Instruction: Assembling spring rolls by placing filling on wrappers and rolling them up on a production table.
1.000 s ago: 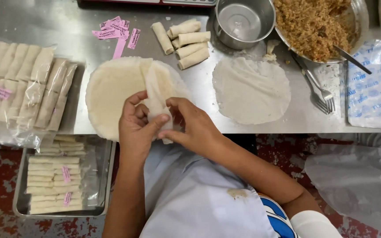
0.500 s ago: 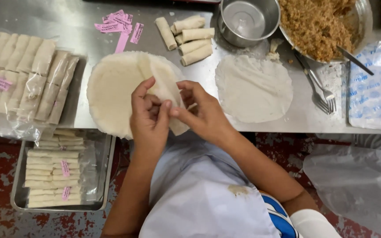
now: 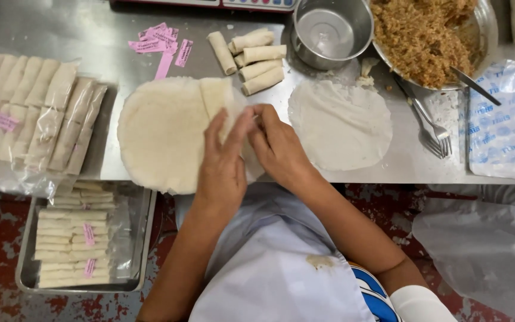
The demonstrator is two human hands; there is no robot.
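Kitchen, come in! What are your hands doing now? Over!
Left hand and right hand both pinching the folded pale round wrapper on the wrapper stack. Nothing in the way. Over.

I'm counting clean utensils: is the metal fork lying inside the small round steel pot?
No, the metal fork lies on the steel table beside the flat round wrapper, while the small round steel pot is empty.

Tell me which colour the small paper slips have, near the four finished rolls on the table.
Pink. The paper slips show best in the head view, lying on the steel table.
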